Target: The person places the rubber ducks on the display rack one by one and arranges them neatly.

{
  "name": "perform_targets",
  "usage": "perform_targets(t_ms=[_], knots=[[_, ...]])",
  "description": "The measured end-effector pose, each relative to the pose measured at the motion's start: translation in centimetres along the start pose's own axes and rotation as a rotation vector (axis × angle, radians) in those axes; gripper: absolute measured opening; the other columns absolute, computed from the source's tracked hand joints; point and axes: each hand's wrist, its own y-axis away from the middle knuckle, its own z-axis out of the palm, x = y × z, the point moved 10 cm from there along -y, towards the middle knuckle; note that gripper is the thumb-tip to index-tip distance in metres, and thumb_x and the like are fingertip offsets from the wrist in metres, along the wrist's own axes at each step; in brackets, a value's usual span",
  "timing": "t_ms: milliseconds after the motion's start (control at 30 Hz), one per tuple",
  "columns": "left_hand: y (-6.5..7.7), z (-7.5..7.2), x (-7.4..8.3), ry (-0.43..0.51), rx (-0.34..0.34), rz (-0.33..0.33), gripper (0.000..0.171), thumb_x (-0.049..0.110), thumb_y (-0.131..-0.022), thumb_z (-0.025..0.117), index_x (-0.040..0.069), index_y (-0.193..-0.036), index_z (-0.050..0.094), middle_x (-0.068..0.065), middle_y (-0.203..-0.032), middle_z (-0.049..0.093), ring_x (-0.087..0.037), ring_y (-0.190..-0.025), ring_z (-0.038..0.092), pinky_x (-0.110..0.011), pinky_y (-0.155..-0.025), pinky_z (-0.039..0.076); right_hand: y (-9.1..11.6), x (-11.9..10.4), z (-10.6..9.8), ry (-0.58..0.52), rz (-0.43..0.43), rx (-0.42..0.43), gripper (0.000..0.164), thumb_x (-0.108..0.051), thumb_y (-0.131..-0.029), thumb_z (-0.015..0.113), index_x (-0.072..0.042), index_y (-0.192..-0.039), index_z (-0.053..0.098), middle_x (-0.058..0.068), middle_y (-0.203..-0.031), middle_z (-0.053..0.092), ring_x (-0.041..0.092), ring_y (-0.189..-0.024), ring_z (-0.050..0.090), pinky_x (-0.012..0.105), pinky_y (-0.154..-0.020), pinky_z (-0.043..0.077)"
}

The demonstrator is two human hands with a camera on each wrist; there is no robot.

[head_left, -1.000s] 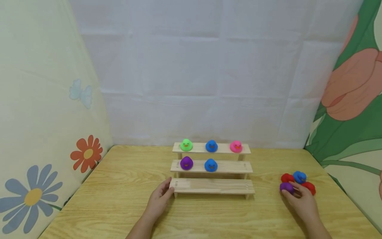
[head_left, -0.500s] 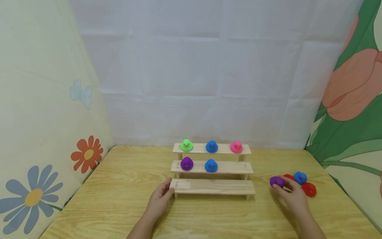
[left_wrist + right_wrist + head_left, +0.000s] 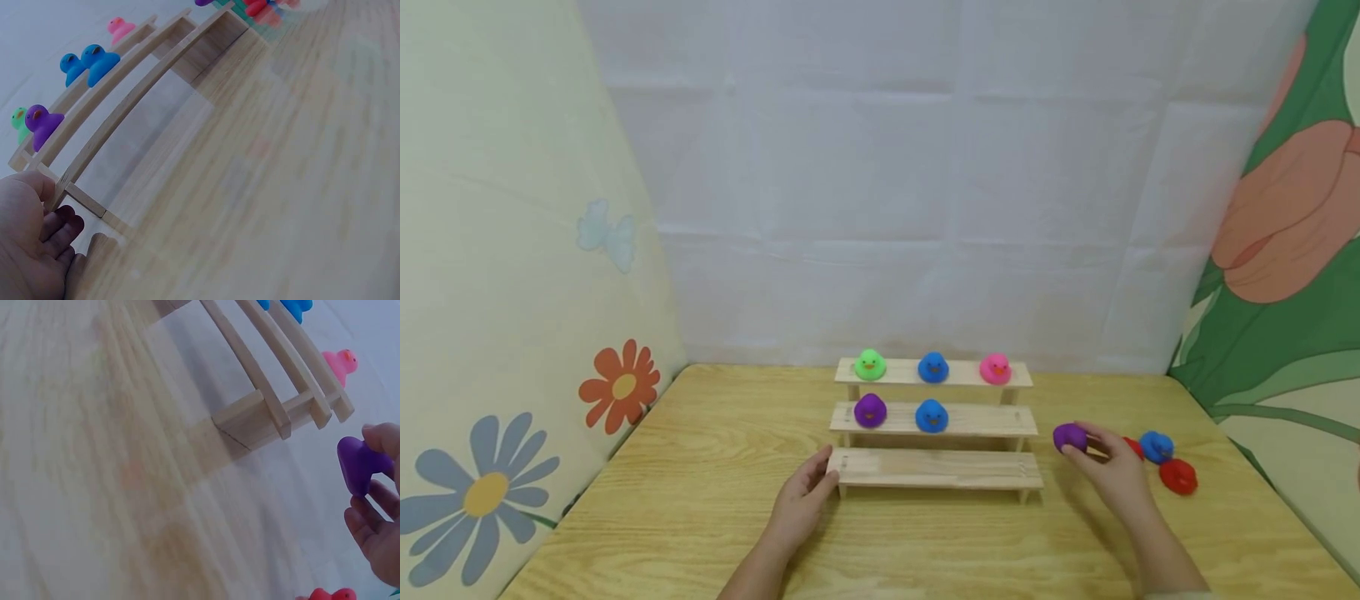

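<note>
A purple rubber duck (image 3: pixel 1070 437) is pinched between the thumb and fingers of my right hand (image 3: pixel 1112 471), off the right side of a three-tier wooden stand (image 3: pixel 936 468). In the right wrist view the duck (image 3: pixel 357 465) is held above the table. My left hand (image 3: pixel 801 498) grips the left end of the stand's lowest step, thumb and fingers at its edge in the left wrist view. On the top step sit a green duck (image 3: pixel 870 365), a blue duck (image 3: pixel 933 367) and a pink duck (image 3: pixel 996 369). The middle step bears another purple duck (image 3: pixel 870 411) and another blue duck (image 3: pixel 932 416).
To the right of the stand, a blue duck (image 3: pixel 1157 447) and a red duck (image 3: pixel 1178 477) lie on the wood-grain table (image 3: pixel 925 550); a second red duck (image 3: pixel 1133 448) is partly hidden behind my right hand. A white cloth (image 3: pixel 910 208) hangs behind, with flowered panels at both sides.
My right hand has lifted the purple duck from the group on the right and carried it left toward the stand. My left hand has stayed at the stand's left end.
</note>
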Motion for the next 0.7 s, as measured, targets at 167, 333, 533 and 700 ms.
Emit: perform_targets(t_ms=[167, 333, 533, 700], knots=[[0.0, 0.1, 0.0, 0.008, -0.001, -0.001, 0.050, 0.013, -0.100, 0.053, -0.005, -0.145, 0.039, -0.025, -0.140, 0.053, -0.037, -0.132, 0.049, -0.047, -0.112, 0.040, -0.5, -1.2, 0.4, 0.006, -0.041, 0.004, 0.055, -0.026, -0.092, 0.070, 0.000, -0.138, 0.053, 0.024, -0.139, 0.054, 0.037, -0.127, 0.053, 0.033, -0.098, 0.054], [0.0, 0.0, -0.1, 0.009, 0.000, -0.009, 0.051, 0.013, -0.101, 0.053, -0.004, -0.146, 0.039, -0.025, -0.141, 0.051, -0.038, -0.134, 0.047, -0.047, -0.113, 0.038, -0.8, -2.5, 1.1, 0.007, -0.058, -0.031, 0.055, -0.027, -0.091, 0.070, -0.001, -0.137, 0.054, 0.023, -0.137, 0.055, 0.037, -0.126, 0.054, 0.038, -0.099, 0.054], [0.0, 0.0, -0.3, 0.005, -0.007, -0.020, 0.052, 0.015, -0.101, 0.053, -0.003, -0.147, 0.038, -0.025, -0.143, 0.050, -0.038, -0.135, 0.046, -0.047, -0.113, 0.038, -1.1, -3.7, 2.0, 0.013, -0.069, -0.080, 0.058, -0.029, -0.091, 0.071, -0.001, -0.138, 0.053, 0.024, -0.139, 0.053, 0.039, -0.125, 0.054, 0.043, -0.101, 0.053], [0.0, 0.0, -0.2, 0.000, -0.005, -0.014, 0.051, 0.015, -0.101, 0.053, -0.004, -0.147, 0.038, -0.025, -0.142, 0.051, -0.038, -0.134, 0.047, -0.048, -0.113, 0.039, -1.3, -4.6, 2.6, 0.005, -0.092, -0.126, 0.057, -0.027, -0.091, 0.071, -0.002, -0.138, 0.052, 0.026, -0.137, 0.054, 0.042, -0.122, 0.055, 0.042, -0.096, 0.055]])
